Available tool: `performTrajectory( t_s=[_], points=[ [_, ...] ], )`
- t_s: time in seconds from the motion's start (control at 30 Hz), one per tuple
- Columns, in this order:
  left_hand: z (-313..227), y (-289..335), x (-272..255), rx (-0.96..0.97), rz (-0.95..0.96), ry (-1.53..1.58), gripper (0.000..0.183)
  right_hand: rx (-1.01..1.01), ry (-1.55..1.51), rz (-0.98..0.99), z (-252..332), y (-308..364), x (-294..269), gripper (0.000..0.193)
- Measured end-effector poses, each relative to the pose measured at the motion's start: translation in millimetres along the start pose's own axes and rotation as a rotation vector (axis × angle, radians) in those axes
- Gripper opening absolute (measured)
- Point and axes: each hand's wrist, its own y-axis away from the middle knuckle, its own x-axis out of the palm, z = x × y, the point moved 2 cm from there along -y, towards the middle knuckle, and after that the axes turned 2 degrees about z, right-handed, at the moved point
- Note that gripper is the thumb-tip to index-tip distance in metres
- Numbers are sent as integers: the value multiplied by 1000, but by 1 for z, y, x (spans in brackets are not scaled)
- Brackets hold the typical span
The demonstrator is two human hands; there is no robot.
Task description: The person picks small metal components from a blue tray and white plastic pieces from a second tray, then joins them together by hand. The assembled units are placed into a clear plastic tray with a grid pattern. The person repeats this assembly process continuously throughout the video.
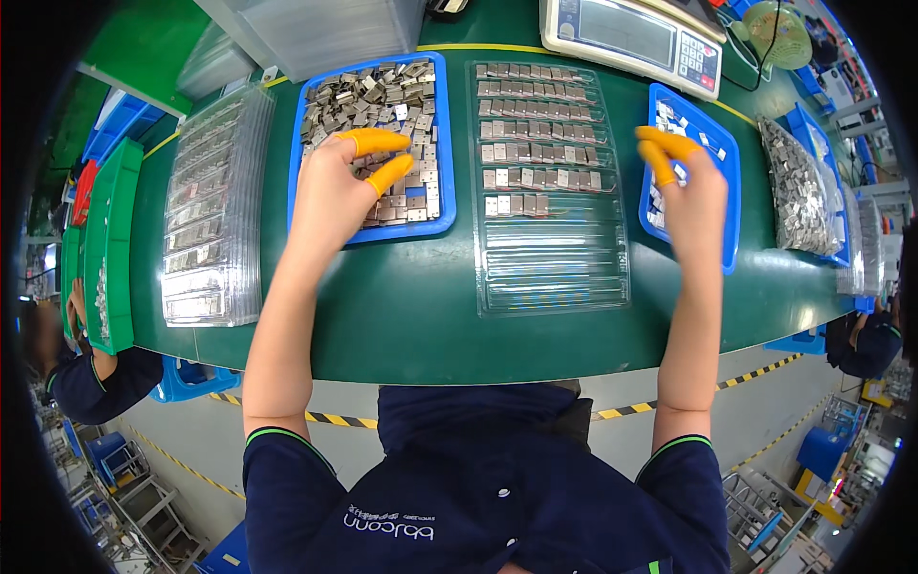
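Observation:
My left hand (330, 187) is over the blue tray (446, 143) of loose metal connector shells (368, 96). Its thumb and forefinger, in yellow finger cots, are spread a little apart above the shells. On the right, my right hand (699, 196) hovers at a smaller blue tray (732, 225) with small white pieces (712, 143). Its yellow-capped thumb and forefinger are pinched together; whatever they hold, if anything, is too small to make out. Between my hands lies a clear plastic tray (555, 273), its upper rows filled with metal connectors (535, 129) and its sixth row partly filled.
Stacked clear trays (212, 210) of connectors stand left, beside a green bin (107, 239). A digital scale (631, 43) sits at the back. A bag of metal parts (801, 191) lies far right. Other people work at both sides; one person's arm (103, 364) reaches the green bin.

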Motion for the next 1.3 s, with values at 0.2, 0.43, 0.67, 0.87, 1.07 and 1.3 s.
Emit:
performTrajectory(
  t_s=[0.2, 0.43, 0.67, 0.87, 1.07, 1.3],
  points=[
    [4, -1, -1, 132, 206, -212, 24, 221, 350, 122, -59, -5, -8, 27],
    [-5, -3, 7, -69, 175, -218, 25, 339, 286, 146, -64, -11, 0, 24],
    [6, -1, 12, 85, 141, -211, 27, 225, 279, -5, -55, -11, -7, 21],
    [5, -1, 19, 39, 91, -185, 25, 198, 231, -14, -55, -13, -8, 20],
    [21, -26, 20, 7, -73, -205, 26, 246, 28, -155, -54, -13, -8, 21],
    [20, -51, 23, 84, 49, -307, 31, 257, -348, -61, -63, -16, -1, 23]
  ],
)
